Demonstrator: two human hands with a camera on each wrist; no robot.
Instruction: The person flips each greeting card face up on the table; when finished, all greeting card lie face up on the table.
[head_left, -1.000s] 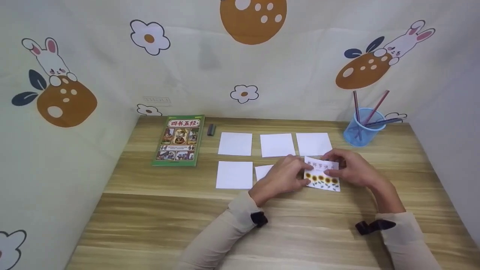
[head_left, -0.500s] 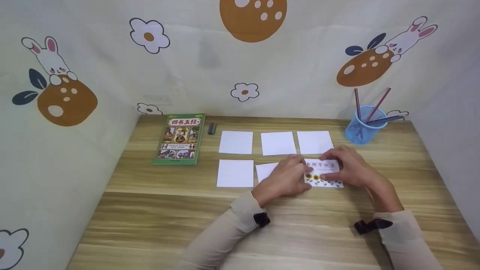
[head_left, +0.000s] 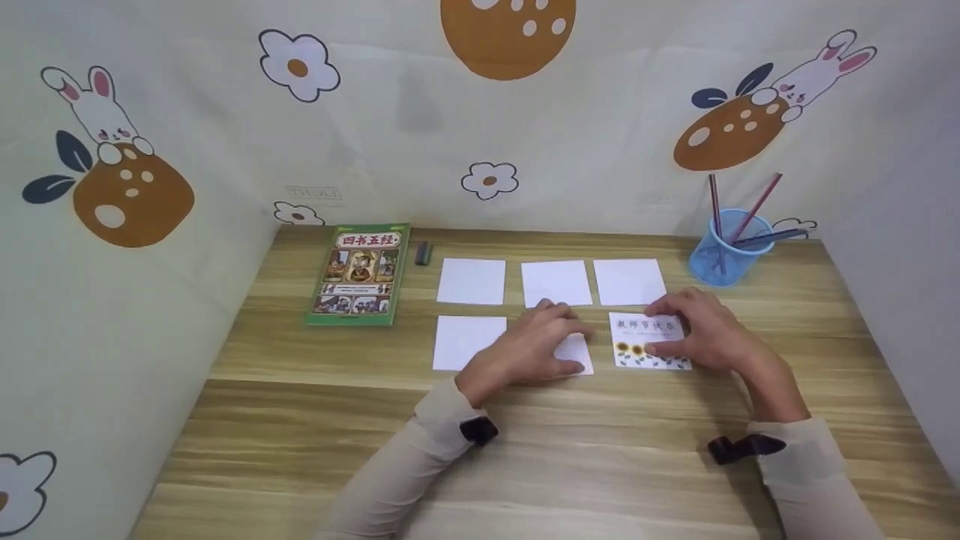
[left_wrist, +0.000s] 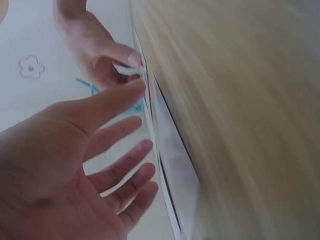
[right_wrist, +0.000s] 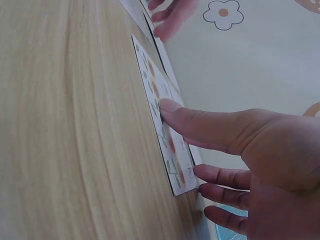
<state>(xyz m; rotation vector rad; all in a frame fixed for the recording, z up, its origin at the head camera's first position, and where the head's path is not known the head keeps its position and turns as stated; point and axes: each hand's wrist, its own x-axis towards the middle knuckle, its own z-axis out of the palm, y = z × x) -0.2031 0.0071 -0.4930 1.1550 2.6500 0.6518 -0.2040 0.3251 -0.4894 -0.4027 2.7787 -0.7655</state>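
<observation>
I see the left hand with fingers spread loose over a blank card on the counter. Right hand fingers straight, thumb pressing the sunflower card flat. Beyond: three blank cards, pen cup.

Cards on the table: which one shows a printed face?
The sunflower card at the front right, under the right hand; the other five are blank white.
</observation>
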